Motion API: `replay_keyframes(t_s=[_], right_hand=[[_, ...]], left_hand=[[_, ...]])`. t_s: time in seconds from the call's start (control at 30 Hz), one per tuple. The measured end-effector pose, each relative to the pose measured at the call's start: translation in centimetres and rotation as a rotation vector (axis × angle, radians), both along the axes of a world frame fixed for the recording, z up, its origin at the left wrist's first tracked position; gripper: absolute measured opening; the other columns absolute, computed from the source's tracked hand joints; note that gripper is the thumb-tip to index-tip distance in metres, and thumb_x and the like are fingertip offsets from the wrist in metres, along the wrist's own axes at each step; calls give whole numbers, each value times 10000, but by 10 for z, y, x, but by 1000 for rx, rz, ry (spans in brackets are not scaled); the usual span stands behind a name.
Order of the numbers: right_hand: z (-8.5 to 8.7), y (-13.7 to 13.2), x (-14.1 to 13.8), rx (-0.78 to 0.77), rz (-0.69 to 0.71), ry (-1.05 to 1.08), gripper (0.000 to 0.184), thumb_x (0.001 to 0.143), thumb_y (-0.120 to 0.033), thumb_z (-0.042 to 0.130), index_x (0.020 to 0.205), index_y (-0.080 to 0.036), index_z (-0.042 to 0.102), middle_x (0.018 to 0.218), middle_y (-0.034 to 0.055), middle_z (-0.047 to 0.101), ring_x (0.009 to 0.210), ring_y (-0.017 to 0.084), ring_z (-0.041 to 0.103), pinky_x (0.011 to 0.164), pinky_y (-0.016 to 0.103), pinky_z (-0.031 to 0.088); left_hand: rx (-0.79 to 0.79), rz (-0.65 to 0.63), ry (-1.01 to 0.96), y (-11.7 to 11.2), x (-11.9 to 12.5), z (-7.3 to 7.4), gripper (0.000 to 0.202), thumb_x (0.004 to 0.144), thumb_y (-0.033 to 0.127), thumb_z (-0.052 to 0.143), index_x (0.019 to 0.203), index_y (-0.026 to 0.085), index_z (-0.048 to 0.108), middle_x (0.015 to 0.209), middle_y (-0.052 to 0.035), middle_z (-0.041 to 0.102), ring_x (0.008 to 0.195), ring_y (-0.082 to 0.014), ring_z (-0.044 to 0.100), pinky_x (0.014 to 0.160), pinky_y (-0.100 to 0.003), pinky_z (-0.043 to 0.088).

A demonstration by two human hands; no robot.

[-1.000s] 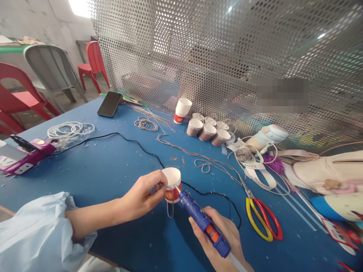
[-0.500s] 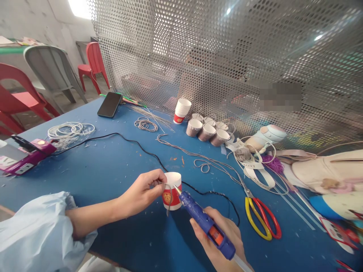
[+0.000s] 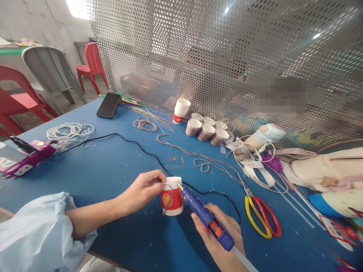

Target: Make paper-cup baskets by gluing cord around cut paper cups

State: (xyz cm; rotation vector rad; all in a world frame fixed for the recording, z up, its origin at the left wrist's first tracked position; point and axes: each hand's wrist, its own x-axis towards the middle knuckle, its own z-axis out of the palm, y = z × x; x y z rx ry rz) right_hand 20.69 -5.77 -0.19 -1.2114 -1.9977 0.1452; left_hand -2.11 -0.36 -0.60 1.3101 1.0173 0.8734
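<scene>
A red and white paper cup (image 3: 176, 200) with a gold emblem is upright in front of me. My left hand (image 3: 150, 189) pinches a thin grey-brown cord (image 3: 169, 202) at the cup's upper left rim; the cord's loose end hangs down over the emblem. Whether the fingers also grip the cup wall is hidden. My right hand (image 3: 221, 234) is wrapped round a blue hot glue gun (image 3: 202, 211) with a clear glue stick in its back. The gun's metal nozzle points at the cup's upper right rim, touching it or very close.
Scissors (image 3: 262, 217) with yellow and red handles lie right. Cord-covered cups (image 3: 206, 131) and a cup stack (image 3: 181, 110) stand by the perforated metal panel (image 3: 159, 56). Left are a phone (image 3: 109, 105), a purple power strip (image 3: 27, 156) and a black cable (image 3: 136, 141) crossing the table.
The cup has turned, bringing its emblem into fuller view, and sits slightly lower. The nozzle has moved a little up and right along the rim. The cord end has swung left.
</scene>
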Motion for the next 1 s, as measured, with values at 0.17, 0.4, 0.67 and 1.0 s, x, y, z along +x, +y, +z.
replay_keyframes(t_s=[0.17, 0.4, 0.67, 1.0], right_hand=[[3, -1, -1, -10, 7, 7, 120, 911, -322, 582, 839, -229, 560, 603, -24, 624, 449, 134, 587, 482, 229, 483], [-1, -2, -7, -92, 125, 51, 106, 931, -296, 565, 860, -221, 545, 659, -11, 651, 496, 122, 604, 514, 226, 477], [-5, -5, -3, -118, 117, 37, 66, 935, -273, 560, 894, -223, 548, 602, -36, 581, 449, 110, 524, 481, 236, 409], [-11, -6, -2, -81, 130, -16, 92, 895, -145, 537, 942, -222, 518, 701, -14, 609, 535, 125, 565, 542, 243, 429]], left_hand=[[-16, -3, -12, 1, 1, 1, 141, 776, 289, 522, 721, 159, 516, 651, 36, 461, 597, -93, 355, 559, -226, 309], [59, -11, 81, -2, 2, -7, 140, 801, 298, 491, 755, 167, 506, 715, 4, 495, 668, -124, 418, 601, -251, 355], [242, 1, 188, -3, 1, -11, 76, 812, 192, 458, 752, 173, 501, 724, 12, 511, 647, -110, 428, 607, -239, 363], [326, 21, 209, -3, 2, -15, 71, 810, 152, 452, 756, 179, 490, 731, 16, 516, 646, -104, 424, 606, -228, 362]])
